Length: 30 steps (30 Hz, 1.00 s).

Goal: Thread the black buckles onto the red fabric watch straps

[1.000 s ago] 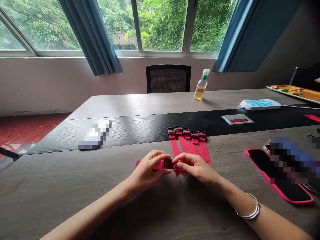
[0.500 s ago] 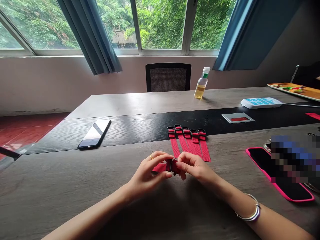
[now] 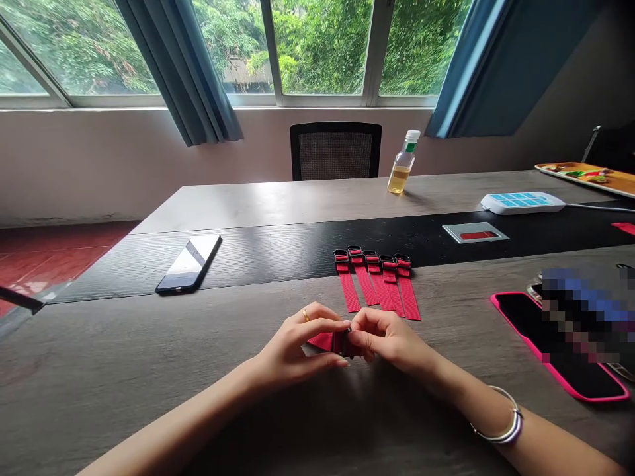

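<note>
A red webbing strap (image 3: 321, 340) with a dark buckle is held between my two hands, low over the table. My left hand (image 3: 302, 337) grips it from the left, its index finger above and thumb below the buckle. My right hand (image 3: 384, 338) pinches the strap's right side between thumb and fingers. Most of the buckle is hidden by the fingers. Just beyond my hands, several finished-looking red straps (image 3: 380, 284) with black buckles lie side by side, their buckle ends pointing away from me.
A phone (image 3: 189, 264) lies to the left. A pink-cased phone (image 3: 555, 344) is on the right, near a blurred-out patch. Farther back are a bottle (image 3: 399, 173), a white power strip (image 3: 523, 203), a small clear packet (image 3: 475, 233) and an orange tray (image 3: 620, 182). A chair (image 3: 336, 152) stands behind the table.
The fingers of both hands have shifted slightly around the buckle, and the strap piece sits a little lower, tilted so that less of the buckle shows. The laid-out straps stay put.
</note>
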Each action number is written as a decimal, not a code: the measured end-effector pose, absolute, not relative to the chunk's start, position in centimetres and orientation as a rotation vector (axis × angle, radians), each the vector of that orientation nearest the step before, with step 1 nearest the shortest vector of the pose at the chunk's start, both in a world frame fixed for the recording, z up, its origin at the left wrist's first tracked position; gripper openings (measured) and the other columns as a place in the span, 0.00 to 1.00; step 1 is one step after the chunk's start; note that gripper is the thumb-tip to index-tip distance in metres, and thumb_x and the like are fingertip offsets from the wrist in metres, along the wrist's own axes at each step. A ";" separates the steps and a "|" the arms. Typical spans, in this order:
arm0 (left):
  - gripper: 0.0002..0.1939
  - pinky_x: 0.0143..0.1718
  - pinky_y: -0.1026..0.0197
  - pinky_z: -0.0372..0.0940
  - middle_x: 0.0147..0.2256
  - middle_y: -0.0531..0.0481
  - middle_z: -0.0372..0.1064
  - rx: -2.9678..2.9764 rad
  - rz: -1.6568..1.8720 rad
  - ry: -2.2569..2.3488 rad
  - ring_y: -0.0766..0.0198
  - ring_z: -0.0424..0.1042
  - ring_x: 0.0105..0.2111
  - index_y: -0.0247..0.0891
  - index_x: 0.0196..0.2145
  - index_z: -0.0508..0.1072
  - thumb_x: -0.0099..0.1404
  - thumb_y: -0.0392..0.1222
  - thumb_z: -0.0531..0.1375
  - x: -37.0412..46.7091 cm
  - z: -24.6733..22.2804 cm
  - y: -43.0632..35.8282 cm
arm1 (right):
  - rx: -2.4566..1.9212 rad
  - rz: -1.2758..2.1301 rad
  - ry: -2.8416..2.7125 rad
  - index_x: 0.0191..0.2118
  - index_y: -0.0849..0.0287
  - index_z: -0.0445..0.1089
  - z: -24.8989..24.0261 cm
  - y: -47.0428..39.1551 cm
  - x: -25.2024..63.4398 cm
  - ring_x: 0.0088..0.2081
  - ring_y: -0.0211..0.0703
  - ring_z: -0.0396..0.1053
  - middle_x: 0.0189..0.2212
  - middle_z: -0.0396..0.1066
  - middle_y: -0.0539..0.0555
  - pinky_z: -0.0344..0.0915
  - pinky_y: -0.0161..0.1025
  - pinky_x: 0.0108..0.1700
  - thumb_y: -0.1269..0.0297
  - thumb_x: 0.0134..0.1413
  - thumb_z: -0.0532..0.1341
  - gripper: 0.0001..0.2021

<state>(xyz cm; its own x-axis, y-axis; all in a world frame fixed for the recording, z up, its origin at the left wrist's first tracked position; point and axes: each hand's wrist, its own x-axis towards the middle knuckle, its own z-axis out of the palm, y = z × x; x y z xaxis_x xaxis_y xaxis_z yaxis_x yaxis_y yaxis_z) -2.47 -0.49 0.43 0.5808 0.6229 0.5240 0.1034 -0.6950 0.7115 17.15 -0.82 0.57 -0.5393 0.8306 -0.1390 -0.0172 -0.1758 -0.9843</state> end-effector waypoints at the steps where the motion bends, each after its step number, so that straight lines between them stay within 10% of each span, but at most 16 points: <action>1: 0.17 0.35 0.62 0.67 0.35 0.44 0.68 2.172 1.048 0.580 0.61 0.69 0.37 0.38 0.46 0.70 0.61 0.46 0.60 -2.5 0.4 -0.5 | -0.960 1.778 -1.470 0.25 0.61 0.61 0.5 -0.8 17.1 0.19 0.29 0.57 0.18 0.61 0.45 0.55 0.30 0.22 0.48 0.45 0.64 0.20; 30: 0.21 0.37 0.59 0.64 0.34 0.47 0.67 1.863 0.941 0.807 0.62 0.67 0.34 0.36 0.39 0.70 0.57 0.56 0.61 -2.3 0.6 -0.4 | -0.851 1.819 -1.309 0.31 0.60 0.62 0.2 -1.1 16.8 0.24 0.33 0.65 0.23 0.67 0.47 0.62 0.34 0.28 0.52 0.48 0.64 0.16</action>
<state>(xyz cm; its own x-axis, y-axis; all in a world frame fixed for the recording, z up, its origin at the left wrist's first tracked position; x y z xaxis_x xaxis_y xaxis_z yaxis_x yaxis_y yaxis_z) -2.32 -0.41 0.56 0.5034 0.8162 0.2836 0.1554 -0.4084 0.8995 16.81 -1.12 0.24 -0.5170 0.8505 -0.0974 -0.1776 -0.2178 -0.9597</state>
